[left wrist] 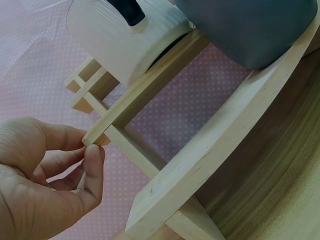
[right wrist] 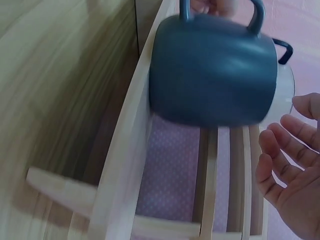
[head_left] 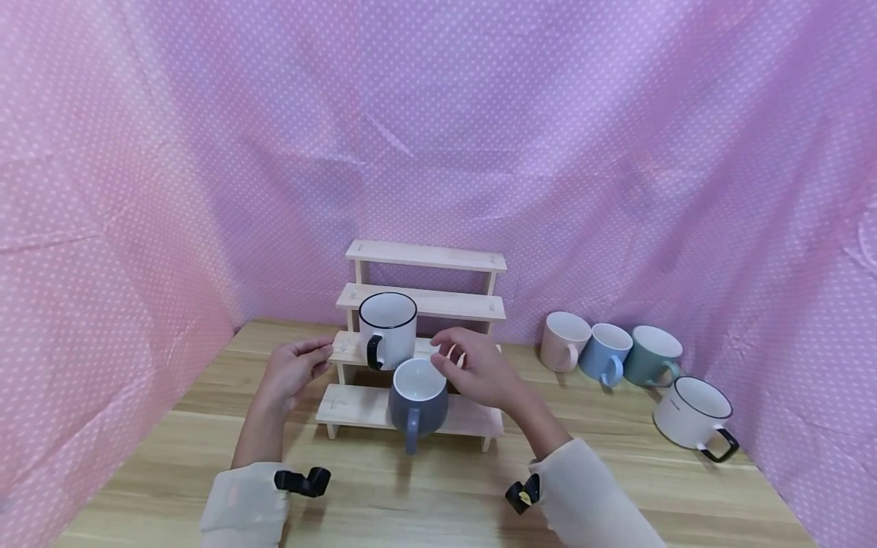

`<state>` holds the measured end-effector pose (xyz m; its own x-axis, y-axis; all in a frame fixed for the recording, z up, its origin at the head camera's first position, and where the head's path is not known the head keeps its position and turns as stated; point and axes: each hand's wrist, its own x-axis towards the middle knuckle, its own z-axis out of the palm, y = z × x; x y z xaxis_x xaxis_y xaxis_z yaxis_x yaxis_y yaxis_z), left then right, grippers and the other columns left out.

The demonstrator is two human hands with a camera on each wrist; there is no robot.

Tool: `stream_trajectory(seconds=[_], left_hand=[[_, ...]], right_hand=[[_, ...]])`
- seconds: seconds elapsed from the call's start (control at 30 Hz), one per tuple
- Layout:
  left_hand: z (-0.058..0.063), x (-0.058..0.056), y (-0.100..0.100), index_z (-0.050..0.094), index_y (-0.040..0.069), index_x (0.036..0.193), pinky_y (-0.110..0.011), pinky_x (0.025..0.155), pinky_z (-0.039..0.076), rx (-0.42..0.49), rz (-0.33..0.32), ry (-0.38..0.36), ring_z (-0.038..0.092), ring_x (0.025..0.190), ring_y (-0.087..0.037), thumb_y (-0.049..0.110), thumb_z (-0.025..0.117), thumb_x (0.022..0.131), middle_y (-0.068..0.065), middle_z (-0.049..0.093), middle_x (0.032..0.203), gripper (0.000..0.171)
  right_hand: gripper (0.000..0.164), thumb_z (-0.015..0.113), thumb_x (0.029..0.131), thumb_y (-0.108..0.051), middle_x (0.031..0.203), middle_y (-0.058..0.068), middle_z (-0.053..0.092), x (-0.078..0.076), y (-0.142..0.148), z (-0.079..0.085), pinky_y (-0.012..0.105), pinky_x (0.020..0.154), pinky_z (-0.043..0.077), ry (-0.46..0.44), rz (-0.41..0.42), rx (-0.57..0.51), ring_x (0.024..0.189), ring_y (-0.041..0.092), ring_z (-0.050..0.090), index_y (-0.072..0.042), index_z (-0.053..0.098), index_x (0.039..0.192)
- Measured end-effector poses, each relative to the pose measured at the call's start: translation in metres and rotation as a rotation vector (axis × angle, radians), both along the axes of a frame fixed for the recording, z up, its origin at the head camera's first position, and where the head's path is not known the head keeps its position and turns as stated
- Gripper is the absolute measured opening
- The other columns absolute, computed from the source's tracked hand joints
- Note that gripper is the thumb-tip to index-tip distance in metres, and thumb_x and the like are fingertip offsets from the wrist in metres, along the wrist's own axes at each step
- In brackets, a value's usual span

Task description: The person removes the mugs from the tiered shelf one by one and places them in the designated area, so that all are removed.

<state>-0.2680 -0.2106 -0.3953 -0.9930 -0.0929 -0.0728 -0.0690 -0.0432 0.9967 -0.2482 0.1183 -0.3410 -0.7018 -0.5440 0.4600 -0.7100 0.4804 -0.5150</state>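
A stepped wooden rack (head_left: pixel 418 256) stands on the table. My left hand (head_left: pixel 294 371) pinches the left end of its second-lowest step between thumb and forefinger, as the left wrist view shows. On that step sits a white mug (head_left: pixel 397 344) with a black rim and black handle. The lowest step carries a grey-blue mug (head_left: pixel 432 407), white inside, its handle facing me. My right hand (head_left: pixel 479 369) is beside this mug's rim, fingers loosely bent and holding nothing. In the right wrist view its fingers (right wrist: pixel 295 131) appear apart from the grey-blue mug.
To the right stand a pink mug (head_left: pixel 556 346), a light blue mug (head_left: pixel 601 354), a green mug (head_left: pixel 647 358) and another white mug (head_left: pixel 685 418) with a black handle. A pink dotted cloth (head_left: pixel 438 152) hangs behind the wooden table (head_left: pixel 384 495).
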Motion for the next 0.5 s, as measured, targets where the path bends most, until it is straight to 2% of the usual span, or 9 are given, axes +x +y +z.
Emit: stream_trajectory(seconds=[0.2, 0.5], left_hand=[[-0.001, -0.001, 0.0, 0.056, -0.012, 0.136, -0.017, 0.08, 0.057, 0.002, 0.004, 0.008, 0.061, 0.086, -0.004, 0.006, 0.064, 0.102, 0.003, 0.065, 0.103, 0.04], [0.0, -0.001, 0.0, 0.057, -0.01, 0.136, -0.017, 0.081, 0.057, 0.0, 0.003, -0.005, 0.061, 0.087, -0.004, 0.008, 0.064, 0.102, 0.002, 0.065, 0.105, 0.04]], right_hand=[[0.026, 0.064, 0.102, -0.019, 0.099, 0.004, 0.069, 0.001, -0.019, 0.004, 0.025, 0.066, 0.056, 0.003, 0.053, 0.017, 0.081, 0.016, 0.063, -0.001, 0.068, 0.119], [0.025, 0.064, 0.102, -0.018, 0.103, 0.004, 0.069, 0.005, -0.043, 0.009, 0.023, 0.064, 0.055, -0.072, 0.111, 0.056, 0.078, 0.018, 0.063, -0.003, 0.067, 0.122]])
